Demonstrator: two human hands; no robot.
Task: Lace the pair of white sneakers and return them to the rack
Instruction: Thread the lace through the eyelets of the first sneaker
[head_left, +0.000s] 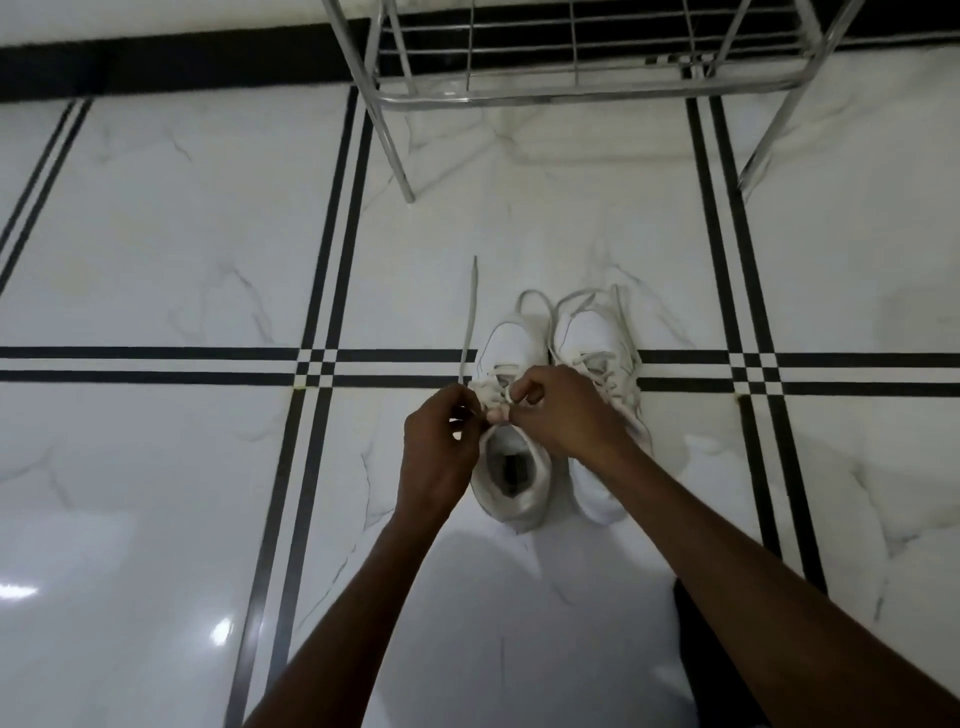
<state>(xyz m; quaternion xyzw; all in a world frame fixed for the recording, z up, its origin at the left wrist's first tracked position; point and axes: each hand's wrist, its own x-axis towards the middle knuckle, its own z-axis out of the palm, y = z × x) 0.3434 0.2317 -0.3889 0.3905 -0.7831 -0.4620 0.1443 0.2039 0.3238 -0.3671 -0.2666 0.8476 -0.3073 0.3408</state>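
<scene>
— Where are the shoes? 
— On the floor in front of the wire rack (571, 78), side by side. Her left hand (441, 441) is pinched shut on the loose lace (467, 322) of the left sneaker (511, 364); the right hand (566, 410) pinches lace at the eyelets. 
— And the right sneaker (597, 343)? 
— Looks laced already. 
— Tricky stuff? 
— I'd say limp and slippery; grip near the tip. The shoes look light; lift by the heel collar.

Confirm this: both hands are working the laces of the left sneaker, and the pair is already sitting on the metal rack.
Not quite. The head view shows the pair on the tiled floor, in front of the metal rack, not on it. The left hand and right hand do work the laces of the left sneaker.
</scene>
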